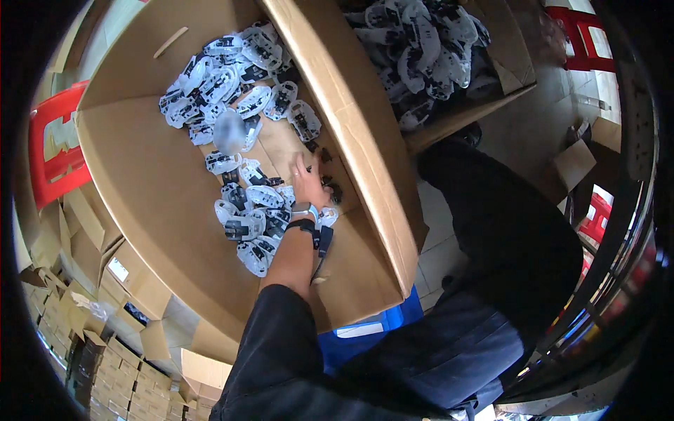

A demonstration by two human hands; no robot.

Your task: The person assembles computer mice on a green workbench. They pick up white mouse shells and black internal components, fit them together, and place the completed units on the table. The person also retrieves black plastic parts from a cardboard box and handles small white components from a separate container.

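My left hand (309, 184) reaches down into a large cardboard box (161, 203), its fingers apart over the bare bottom. Nothing shows in its grasp. Close by its thumb side, along the box wall, lie small dark pieces (334, 189), too small to name. Just left of the wrist sits a loose group of oval white-and-black plastic parts (265, 196). Farther up the box is a bigger heap of the same parts (219, 84). A watch (305, 208) and a black strap with a hanging dark piece are on my wrist. My right hand is out of sight.
A second cardboard box (516, 59) holding more such parts stands to the right, beyond the tall box wall. Below the near corner is a blue bin (411, 309). My dark-trousered leg (505, 245) fills the right. Red stools (60, 144) and stacked cartons (116, 375) stand around.
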